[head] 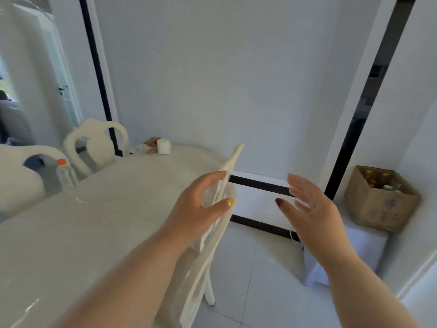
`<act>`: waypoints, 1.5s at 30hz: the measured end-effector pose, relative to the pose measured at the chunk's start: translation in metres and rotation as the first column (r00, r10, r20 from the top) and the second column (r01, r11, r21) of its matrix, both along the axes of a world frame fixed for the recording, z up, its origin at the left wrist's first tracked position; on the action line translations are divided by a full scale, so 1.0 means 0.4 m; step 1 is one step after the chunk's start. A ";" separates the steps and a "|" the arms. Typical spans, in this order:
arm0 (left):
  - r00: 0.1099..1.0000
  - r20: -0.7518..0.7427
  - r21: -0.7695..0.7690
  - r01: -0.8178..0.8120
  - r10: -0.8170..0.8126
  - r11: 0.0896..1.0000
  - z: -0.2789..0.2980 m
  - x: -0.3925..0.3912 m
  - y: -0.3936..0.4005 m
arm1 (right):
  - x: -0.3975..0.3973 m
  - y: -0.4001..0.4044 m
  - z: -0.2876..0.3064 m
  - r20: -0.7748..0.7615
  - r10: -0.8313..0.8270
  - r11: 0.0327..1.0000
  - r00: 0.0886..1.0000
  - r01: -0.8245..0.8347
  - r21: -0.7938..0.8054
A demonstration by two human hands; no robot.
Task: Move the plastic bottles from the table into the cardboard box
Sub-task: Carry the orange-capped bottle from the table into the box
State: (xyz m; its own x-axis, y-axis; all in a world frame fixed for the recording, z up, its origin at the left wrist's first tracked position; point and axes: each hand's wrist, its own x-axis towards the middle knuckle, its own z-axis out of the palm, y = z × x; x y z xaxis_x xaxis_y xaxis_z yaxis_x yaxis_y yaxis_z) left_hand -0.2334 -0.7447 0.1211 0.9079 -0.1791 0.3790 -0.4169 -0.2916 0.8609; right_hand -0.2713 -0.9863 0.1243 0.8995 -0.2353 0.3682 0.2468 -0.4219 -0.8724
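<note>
A clear plastic bottle with an orange cap stands on the white table at its far left edge. The cardboard box sits on a low white stand at the right, with several bottles inside it. My left hand hovers over the table's right edge, fingers apart, in front of a white chair back. My right hand is raised beside it over the floor, fingers spread, holding nothing.
A white chair is tucked against the table's right side. Two more white chairs stand at the far left. A white cup and small items sit at the table's far end. Tiled floor lies between table and box.
</note>
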 end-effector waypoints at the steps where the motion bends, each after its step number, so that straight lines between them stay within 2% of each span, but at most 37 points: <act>1: 1.000 0.001 0.005 -0.025 0.025 1.000 0.000 -0.024 0.086 | -0.018 0.073 -0.002 0.015 0.009 1.000 1.000 -0.009 0.012; 5: 0.994 -0.009 0.028 -0.106 0.107 0.994 0.002 -0.117 0.402 | -0.064 0.364 -0.012 0.045 0.076 0.994 0.996 -0.079 0.078; 9: 0.978 -0.007 0.045 -0.207 0.207 0.977 0.011 -0.166 0.662 | -0.066 0.644 -0.007 0.054 0.185 0.980 0.981 -0.188 0.068; 17: 0.944 -0.046 -0.021 -0.329 0.328 0.944 -0.031 -0.126 1.018 | 0.035 1.035 -0.041 0.072 0.318 0.947 0.945 -0.320 0.012; 25: 0.926 -0.133 -0.013 -0.358 0.354 0.933 -0.097 0.108 1.296 | 0.310 1.346 -0.084 0.038 0.368 0.929 0.929 -0.365 -0.056; 30: 0.895 -0.262 -0.088 -0.395 0.361 0.914 -0.156 0.261 1.451 | 0.475 1.504 -0.125 -0.062 0.369 0.923 0.928 -0.373 -0.090; 33: 0.887 -0.318 -0.081 -0.376 0.333 0.923 -0.208 0.364 1.515 | 0.564 1.576 -0.154 -0.135 0.365 0.918 0.921 -0.380 -0.110; 45: 0.855 -0.494 0.005 -0.181 0.159 0.984 -0.412 0.842 1.752 | 1.010 1.888 -0.278 -0.373 0.135 0.962 0.918 -0.212 -0.173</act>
